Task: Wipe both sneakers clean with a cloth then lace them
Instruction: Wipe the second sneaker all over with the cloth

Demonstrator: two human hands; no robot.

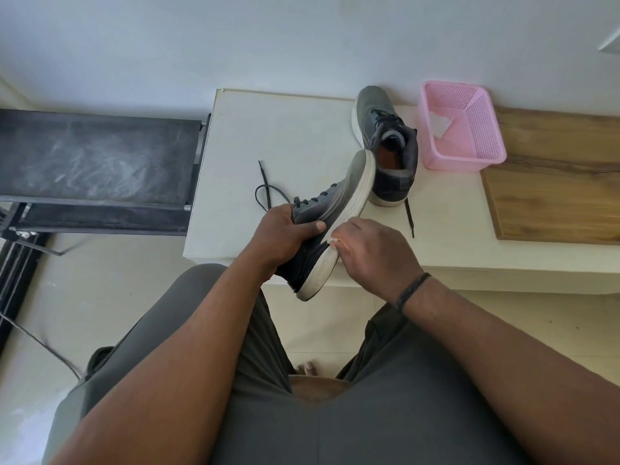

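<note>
My left hand [285,234] grips a grey sneaker [339,203] with a white sole, tilted on its side above the near edge of the white table [268,135]. My right hand [372,253] pinches a small white cloth [333,241] against the sole near the heel; most of the cloth is hidden under the fingers. A black lace [265,189] trails loose from the held sneaker onto the table. The second grey sneaker [385,142] stands upright on the table behind it, with its own lace end [409,218] lying beside it.
A pink plastic basket [464,129] with something white inside stands at the back right. A wooden board [553,176] covers the table's right part. A black bench [97,159] stands to the left. My legs are below the table edge.
</note>
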